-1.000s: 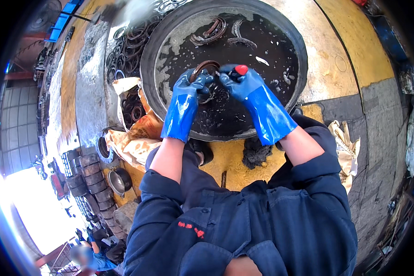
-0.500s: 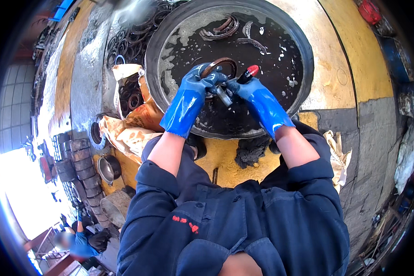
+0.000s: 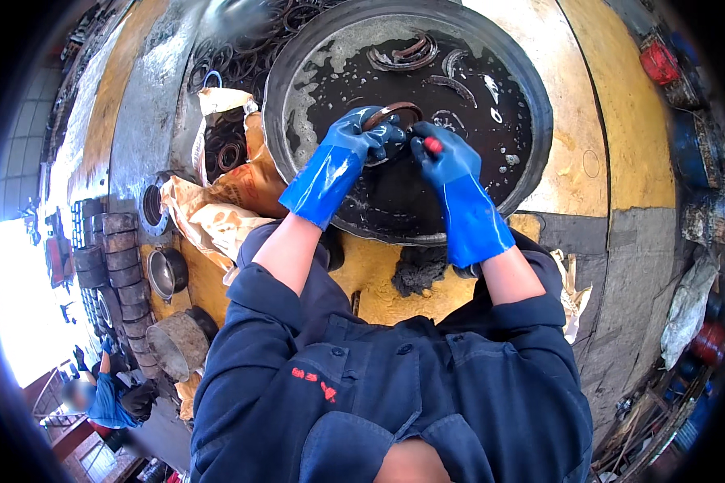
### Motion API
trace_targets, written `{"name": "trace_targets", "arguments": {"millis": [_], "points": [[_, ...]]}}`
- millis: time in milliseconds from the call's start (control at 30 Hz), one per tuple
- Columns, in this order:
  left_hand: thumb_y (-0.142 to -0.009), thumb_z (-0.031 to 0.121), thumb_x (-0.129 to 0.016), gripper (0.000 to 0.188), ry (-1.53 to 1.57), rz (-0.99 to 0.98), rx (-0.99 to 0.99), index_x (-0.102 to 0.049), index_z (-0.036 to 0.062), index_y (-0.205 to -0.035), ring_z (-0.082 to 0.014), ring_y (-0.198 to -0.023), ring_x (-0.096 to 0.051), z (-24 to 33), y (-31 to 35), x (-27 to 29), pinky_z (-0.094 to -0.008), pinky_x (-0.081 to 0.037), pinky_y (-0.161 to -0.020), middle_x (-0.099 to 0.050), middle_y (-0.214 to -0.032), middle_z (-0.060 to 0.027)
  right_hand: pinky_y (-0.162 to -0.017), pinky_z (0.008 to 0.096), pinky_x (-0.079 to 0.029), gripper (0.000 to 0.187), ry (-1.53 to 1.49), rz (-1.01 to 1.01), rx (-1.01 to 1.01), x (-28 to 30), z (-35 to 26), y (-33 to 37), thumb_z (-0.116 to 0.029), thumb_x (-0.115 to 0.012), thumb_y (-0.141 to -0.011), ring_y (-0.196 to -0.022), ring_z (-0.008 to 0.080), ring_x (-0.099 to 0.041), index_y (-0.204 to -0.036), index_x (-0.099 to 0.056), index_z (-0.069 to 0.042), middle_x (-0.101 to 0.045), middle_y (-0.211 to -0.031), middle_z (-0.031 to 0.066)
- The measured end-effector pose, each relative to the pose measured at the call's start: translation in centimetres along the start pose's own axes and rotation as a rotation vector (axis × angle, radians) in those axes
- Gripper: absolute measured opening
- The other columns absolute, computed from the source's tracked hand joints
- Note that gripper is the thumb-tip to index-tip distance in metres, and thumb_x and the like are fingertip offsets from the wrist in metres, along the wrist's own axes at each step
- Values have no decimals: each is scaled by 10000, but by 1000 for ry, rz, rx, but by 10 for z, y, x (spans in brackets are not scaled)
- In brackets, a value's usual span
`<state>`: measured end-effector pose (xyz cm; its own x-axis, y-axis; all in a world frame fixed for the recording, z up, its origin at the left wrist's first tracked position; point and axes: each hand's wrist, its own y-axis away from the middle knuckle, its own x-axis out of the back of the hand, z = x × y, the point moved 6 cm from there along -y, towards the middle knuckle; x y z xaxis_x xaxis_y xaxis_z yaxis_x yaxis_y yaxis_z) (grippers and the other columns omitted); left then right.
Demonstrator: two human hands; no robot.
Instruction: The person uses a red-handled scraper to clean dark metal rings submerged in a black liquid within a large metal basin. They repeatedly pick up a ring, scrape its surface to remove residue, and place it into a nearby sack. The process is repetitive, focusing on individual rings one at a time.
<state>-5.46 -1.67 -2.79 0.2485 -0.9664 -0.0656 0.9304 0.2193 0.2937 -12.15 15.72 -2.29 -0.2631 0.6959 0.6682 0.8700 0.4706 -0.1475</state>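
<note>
My left hand (image 3: 354,141), in a blue rubber glove, is closed round a brown ring (image 3: 395,108) above a wide round tub (image 3: 539,129) of dark liquid. My right hand (image 3: 449,157), gloved alike, grips a hand tool with a red-ended black handle (image 3: 432,145). Its working end is hidden, close to the ring's right side. Beyond my hands, curved dark strips (image 3: 453,90) and ring pieces (image 3: 407,55) lie in the tub among pale flecks and foam.
Left of the tub lie many dark rings (image 3: 217,60) and an open paper sack (image 3: 217,213) holding more. Stacked cylindrical parts (image 3: 122,249), a metal pot (image 3: 167,274) and a bucket (image 3: 176,342) stand further left. Another person (image 3: 113,398) is at the lower left. A dark rag-like heap (image 3: 419,270) lies before the tub.
My right hand has turned and moved slightly right, so the tool's red end now faces me and its metal part has gone from sight. My left hand still holds the ring. The whole view has shifted slightly.
</note>
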Motion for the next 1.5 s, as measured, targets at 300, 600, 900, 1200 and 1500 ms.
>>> {"name": "trace_targets", "arguments": {"millis": [300, 600, 900, 1200, 1500], "points": [[-937, 114, -684, 261, 15, 20, -54, -657, 7, -1174, -94, -759, -612, 0, -2, -2, -226, -492, -703, -734, -984, -67, -796, 339, -551, 192, -872, -304, -442, -43, 46, 8, -213, -692, -926, -905, 256, -733, -1110, -731, -174, -759, -987, 85], [-952, 148, -701, 298, 18, 12, -53, -656, 26, -1220, -79, -714, -612, -7, -7, 3, -205, -486, -627, -739, -967, -61, -817, 335, -558, 234, -43, -16, 23, -6, 6, 3, -185, -710, -890, -944, 253, -717, -1123, -733, -176, -743, -1034, 79], [-943, 92, -662, 280, 112, 17, -82, -643, -2, -1205, -153, -810, -667, -7, -6, 1, -244, -515, -715, -741, -1017, -94, -836, 301, -538, 373, -1104, -389, -665, -52, 39, 22, -282, -782, -882, -923, 161, -693, -1118, -723, 1, -743, -1008, 96], [-955, 117, -652, 293, 275, 115, 54, -658, 19, -1230, -55, -577, -558, -13, -15, 21, -191, -395, -526, -766, -1030, -102, -851, 292, -550, 224, -563, 101, 45, 39, 5, -21, -83, -706, -928, -931, 143, -696, -1145, -705, -29, -736, -1069, 91], [-956, 95, -650, 293, 314, 159, -6, -655, 20, -1239, -69, -538, -518, -9, -19, 25, -201, -398, -508, -760, -1001, -142, -832, 296, -537, 283, -588, -244, -443, -8, 41, -1, -198, -703, -935, -913, 144, -685, -1149, -713, -13, -745, -1015, 70]]}}
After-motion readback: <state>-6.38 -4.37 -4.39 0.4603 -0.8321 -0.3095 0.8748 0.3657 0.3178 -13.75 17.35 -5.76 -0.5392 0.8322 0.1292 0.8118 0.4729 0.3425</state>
